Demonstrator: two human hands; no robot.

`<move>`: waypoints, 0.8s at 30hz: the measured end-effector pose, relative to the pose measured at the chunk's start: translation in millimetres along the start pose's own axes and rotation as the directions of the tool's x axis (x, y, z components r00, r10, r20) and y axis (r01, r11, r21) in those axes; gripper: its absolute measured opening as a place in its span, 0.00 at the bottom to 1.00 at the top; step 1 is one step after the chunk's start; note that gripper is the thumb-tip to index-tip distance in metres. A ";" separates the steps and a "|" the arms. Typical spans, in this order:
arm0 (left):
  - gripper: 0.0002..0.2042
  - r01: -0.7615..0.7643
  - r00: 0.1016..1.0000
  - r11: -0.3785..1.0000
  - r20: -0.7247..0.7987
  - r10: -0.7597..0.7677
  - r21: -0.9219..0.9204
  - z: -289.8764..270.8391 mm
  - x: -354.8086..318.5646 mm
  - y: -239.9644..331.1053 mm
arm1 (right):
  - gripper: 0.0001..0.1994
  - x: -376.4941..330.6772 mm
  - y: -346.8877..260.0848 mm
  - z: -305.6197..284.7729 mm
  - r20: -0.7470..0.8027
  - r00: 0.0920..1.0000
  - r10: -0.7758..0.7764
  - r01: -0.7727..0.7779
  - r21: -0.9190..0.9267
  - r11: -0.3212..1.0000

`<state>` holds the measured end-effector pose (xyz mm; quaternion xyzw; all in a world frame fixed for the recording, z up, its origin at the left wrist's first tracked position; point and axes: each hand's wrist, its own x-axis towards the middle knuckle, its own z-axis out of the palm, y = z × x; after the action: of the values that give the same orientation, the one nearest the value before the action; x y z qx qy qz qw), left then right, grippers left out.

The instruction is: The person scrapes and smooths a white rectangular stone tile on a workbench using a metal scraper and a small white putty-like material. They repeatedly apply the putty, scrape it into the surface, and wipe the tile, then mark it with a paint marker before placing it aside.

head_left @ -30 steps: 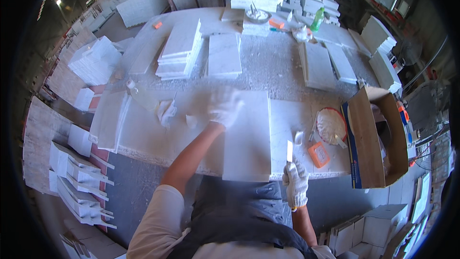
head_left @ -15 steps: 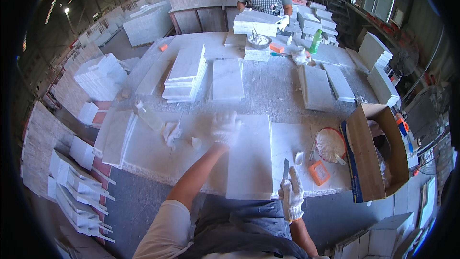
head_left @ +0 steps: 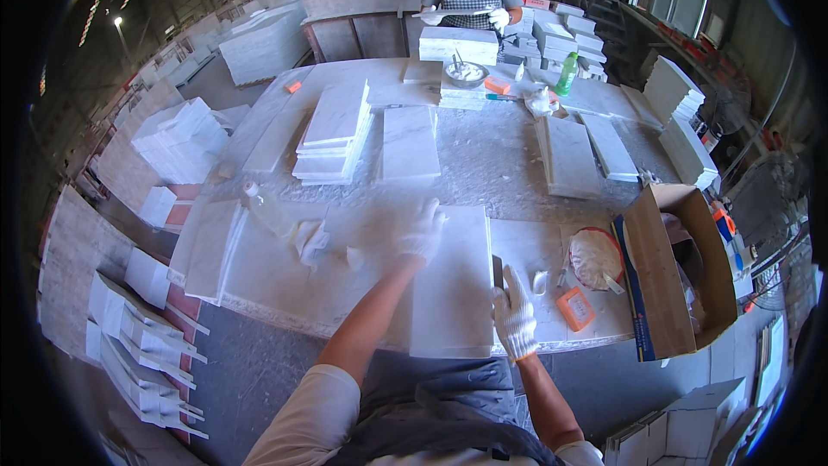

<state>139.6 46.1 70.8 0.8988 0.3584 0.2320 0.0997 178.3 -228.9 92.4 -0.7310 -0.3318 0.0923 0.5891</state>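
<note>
A pale marble slab (head_left: 450,293) lies in front of me at the table's near edge, with another layer showing under its right side. My left hand (head_left: 421,231), in a white knit glove, rests at its far left corner with the fingers stretched out. Against the slab's right edge, my gloved right hand (head_left: 515,315) is closed on a putty knife (head_left: 497,271); the flat blade stands up past the fingers and the handle is hidden. To the right of this hand are a small white piece (head_left: 540,283), an orange block (head_left: 575,309) and a round dish of white paste (head_left: 595,259).
An open cardboard box (head_left: 660,276) stands at the right. A clear bottle (head_left: 267,211) and a crumpled cloth (head_left: 310,242) lie at the left. Slab stacks (head_left: 332,134) sit farther back. Across the table a co-worker holds a thin slab (head_left: 457,13) above a stack.
My right hand has moved up and forward with the putty knife to the slab's right edge. My left hand has shifted slightly right. The co-worker has lifted a slab off the stack.
</note>
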 end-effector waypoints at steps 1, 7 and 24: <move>0.21 0.034 0.999 0.999 0.012 -0.034 -0.038 -1.0 -1.0 1.1 | 0.26 9.9 -2.4 4.0 -0.010 0.992 -0.126 0.126 -0.045 0.991; 0.20 0.123 0.989 0.987 0.091 -0.114 -0.102 -8.1 -2.1 6.7 | 0.26 61.3 2.1 34.6 0.081 0.993 -0.082 0.107 -0.391 0.914; 0.24 0.168 0.985 0.984 0.037 -0.166 -0.065 -7.8 -2.3 5.2 | 0.29 77.9 1.7 56.8 0.123 0.986 0.111 -0.042 -0.464 0.885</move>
<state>137.5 40.8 78.7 0.8651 0.4229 0.2210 0.1550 208.6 -137.4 94.4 -0.8534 -0.3573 0.0878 0.3693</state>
